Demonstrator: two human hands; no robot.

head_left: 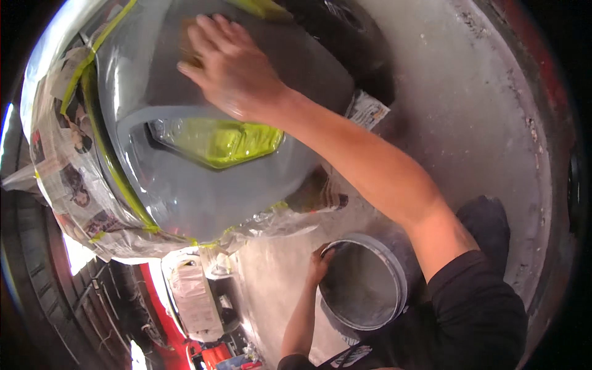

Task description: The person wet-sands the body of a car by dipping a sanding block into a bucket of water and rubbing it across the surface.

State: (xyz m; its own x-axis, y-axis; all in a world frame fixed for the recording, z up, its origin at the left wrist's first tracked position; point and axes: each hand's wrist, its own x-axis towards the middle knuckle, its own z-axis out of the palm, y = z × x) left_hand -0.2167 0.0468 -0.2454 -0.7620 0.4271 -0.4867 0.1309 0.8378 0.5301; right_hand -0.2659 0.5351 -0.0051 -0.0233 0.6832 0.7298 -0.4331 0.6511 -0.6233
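Note:
My right hand [231, 69] lies across a wet, grey car body panel [203, 200], pressing a small brown pad [190, 42] that looks like sandpaper under its fingers. Most of the pad is hidden by the hand. Just below the wrist, a lamp-shaped opening [237, 143] in the panel is covered with shiny yellow-green masking. Low in the view, my left hand [318, 264] grips the rim of a dark round bucket [401, 280], its fingers curled over the edge. The bucket's inside looks grey and murky.
Newspaper masking [77, 172] with yellow-green tape [117, 176] borders the panel on the left. A dark tyre [345, 15] is at the top. Another vehicle with paper masking [194, 299] stands at lower left. My dark shoe [490, 222] rests on the concrete floor [444, 117].

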